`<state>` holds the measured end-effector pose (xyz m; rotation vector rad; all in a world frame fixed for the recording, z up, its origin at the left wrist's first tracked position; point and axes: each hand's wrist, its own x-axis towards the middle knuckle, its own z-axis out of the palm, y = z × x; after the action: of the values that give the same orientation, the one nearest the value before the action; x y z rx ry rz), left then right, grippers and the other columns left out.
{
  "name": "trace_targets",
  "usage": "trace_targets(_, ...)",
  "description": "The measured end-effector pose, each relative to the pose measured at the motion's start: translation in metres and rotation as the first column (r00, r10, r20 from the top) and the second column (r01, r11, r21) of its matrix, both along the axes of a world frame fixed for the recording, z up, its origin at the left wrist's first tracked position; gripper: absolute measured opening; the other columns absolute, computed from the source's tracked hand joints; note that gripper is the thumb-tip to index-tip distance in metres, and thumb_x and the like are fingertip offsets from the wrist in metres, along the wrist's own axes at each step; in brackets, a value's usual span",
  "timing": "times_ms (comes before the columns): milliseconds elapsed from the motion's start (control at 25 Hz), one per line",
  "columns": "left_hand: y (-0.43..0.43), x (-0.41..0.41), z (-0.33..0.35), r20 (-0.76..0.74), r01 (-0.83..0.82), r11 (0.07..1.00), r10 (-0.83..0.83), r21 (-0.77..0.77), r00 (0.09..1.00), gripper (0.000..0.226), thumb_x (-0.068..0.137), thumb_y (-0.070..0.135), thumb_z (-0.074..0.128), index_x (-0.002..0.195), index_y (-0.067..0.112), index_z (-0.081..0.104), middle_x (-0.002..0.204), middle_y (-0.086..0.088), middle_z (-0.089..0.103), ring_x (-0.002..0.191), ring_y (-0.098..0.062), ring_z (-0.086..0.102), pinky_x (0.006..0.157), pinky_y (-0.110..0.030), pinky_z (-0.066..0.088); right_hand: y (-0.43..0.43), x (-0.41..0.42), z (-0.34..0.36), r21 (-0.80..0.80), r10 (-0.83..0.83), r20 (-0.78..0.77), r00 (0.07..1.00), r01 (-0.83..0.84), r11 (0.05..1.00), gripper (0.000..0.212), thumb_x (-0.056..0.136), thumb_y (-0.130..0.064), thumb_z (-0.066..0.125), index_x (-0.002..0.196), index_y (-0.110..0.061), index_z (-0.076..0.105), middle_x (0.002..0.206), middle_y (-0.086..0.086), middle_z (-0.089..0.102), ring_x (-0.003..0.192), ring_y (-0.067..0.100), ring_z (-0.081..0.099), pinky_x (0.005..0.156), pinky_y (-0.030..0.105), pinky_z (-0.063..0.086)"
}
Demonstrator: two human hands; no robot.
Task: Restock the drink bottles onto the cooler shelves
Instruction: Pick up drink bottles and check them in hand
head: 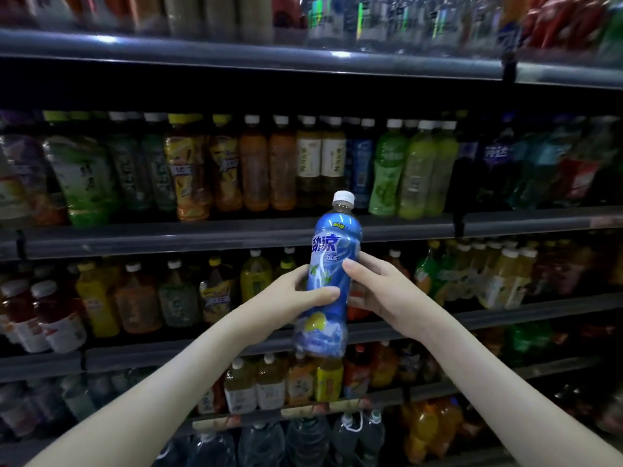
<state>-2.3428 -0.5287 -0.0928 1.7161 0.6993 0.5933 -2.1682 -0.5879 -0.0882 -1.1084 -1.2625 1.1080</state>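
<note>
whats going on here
A person is restocking a drinks cooler. Both hands hold one blue bottle with a white cap upright in front of the shelves: the left hand grips its middle, the right hand holds its other side. It is not on a shelf yet. The shelves hold rows of bottles.
</note>
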Motion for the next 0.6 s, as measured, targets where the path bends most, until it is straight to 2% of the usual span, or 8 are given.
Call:
trace_targets(120, 0.004, 0.024, -0.003, -0.038, -0.185, 0.966, 0.195, 0.181, 0.98, 0.06, 0.053, 0.059, 0.073, 0.107, 0.038, 0.059, 0.098, 0.01, 0.072, 0.089, -0.007, 0.068, 0.086, -0.039, 0.055, 0.005, 0.029, -0.005, 0.024, -0.051, 0.088, 0.995, 0.049, 0.998, 0.03, 0.098, -0.026, 0.051, 0.128, -0.029, 0.056, 0.119, -0.001, 0.068, 0.113, 0.025, 0.062, 0.097, 0.049, 0.049)
trace_targets(200, 0.006, 0.036, -0.004, -0.038, -0.252, 0.934, 0.27, 0.254, 0.962, 0.058, 0.053, 0.058, 0.074, 0.105, 0.041, 0.056, 0.091, 0.012, 0.072, 0.083, -0.003, 0.068, 0.082, -0.036, 0.056, 0.015, 0.037, -0.005, 0.054, -0.073, 0.089, 0.993, 0.068, 0.996, 0.031, 0.096, -0.024, 0.056, 0.125, -0.031, 0.055, 0.117, -0.002, 0.069, 0.111, 0.022, 0.064, 0.097, 0.052, 0.049)
trace_targets(320, 0.022, 0.055, 0.004, 0.009, -0.334, 0.862, 0.358, 0.382, 0.934, 0.044, 0.067, 0.044, 0.079, 0.103, 0.04, 0.053, 0.085, 0.017, 0.072, 0.079, 0.005, 0.065, 0.081, -0.028, 0.054, 0.041, 0.045, 0.0, 0.146, -0.119, 0.154, 0.981, 0.097, 0.985, 0.037, 0.089, -0.031, 0.066, 0.124, -0.034, 0.053, 0.119, -0.008, 0.067, 0.114, 0.01, 0.06, 0.101, 0.043, 0.047)
trace_targets(400, 0.044, 0.068, 0.012, 0.085, -0.385, 0.818, 0.388, 0.428, 0.918, 0.043, 0.068, 0.041, 0.079, 0.102, 0.041, 0.052, 0.088, 0.023, 0.07, 0.085, 0.009, 0.064, 0.084, -0.025, 0.052, 0.063, 0.054, 0.008, 0.215, -0.152, 0.176, 0.972, 0.113, 0.97, 0.043, 0.088, -0.045, 0.062, 0.128, -0.033, 0.052, 0.122, -0.014, 0.064, 0.118, 0.003, 0.056, 0.103, 0.033, 0.043)
trace_targets(480, 0.073, 0.082, 0.021, 0.156, -0.423, 0.812, 0.395, 0.402, 0.905, 0.047, 0.067, 0.045, 0.079, 0.103, 0.042, 0.051, 0.094, 0.024, 0.069, 0.09, 0.009, 0.062, 0.085, -0.028, 0.051, 0.086, 0.071, 0.02, 0.291, -0.267, 0.207, 0.941, 0.202, 0.935, 0.048, 0.091, -0.046, 0.054, 0.135, -0.03, 0.046, 0.129, -0.02, 0.056, 0.122, -0.002, 0.049, 0.104, 0.024, 0.037)
trace_targets(520, 0.087, 0.091, 0.028, 0.179, -0.428, 0.819, 0.388, 0.382, 0.904, 0.048, 0.067, 0.046, 0.079, 0.104, 0.042, 0.049, 0.095, 0.023, 0.068, 0.089, 0.011, 0.061, 0.084, -0.029, 0.052, 0.099, 0.084, 0.026, 0.337, -0.377, 0.274, 0.885, 0.278, 0.899, 0.048, 0.094, -0.041, 0.054, 0.139, -0.028, 0.041, 0.132, -0.021, 0.048, 0.124, -0.003, 0.043, 0.103, 0.02, 0.033)
trace_targets(560, 0.101, 0.099, 0.035, 0.193, -0.43, 0.824, 0.384, 0.368, 0.903, 0.048, 0.068, 0.045, 0.079, 0.104, 0.041, 0.048, 0.095, 0.022, 0.067, 0.087, 0.015, 0.059, 0.082, -0.027, 0.052, 0.111, 0.098, 0.031, 0.406, -0.5, 0.376, 0.78, 0.346, 0.846, 0.051, 0.096, -0.034, 0.054, 0.143, -0.026, 0.036, 0.133, -0.018, 0.043, 0.126, -0.001, 0.038, 0.102, 0.017, 0.029)
trace_targets(600, 0.113, 0.107, 0.043, 0.208, -0.432, 0.826, 0.38, 0.363, 0.901, 0.048, 0.069, 0.043, 0.079, 0.104, 0.039, 0.046, 0.096, 0.023, 0.065, 0.084, 0.017, 0.058, 0.079, -0.024, 0.051, 0.124, 0.113, 0.035, 0.499, -0.619, 0.48, 0.622, 0.387, 0.776, 0.058, 0.095, -0.028, 0.056, 0.147, -0.023, 0.03, 0.136, -0.011, 0.04, 0.129, 0.005, 0.034, 0.103, 0.019, 0.026)
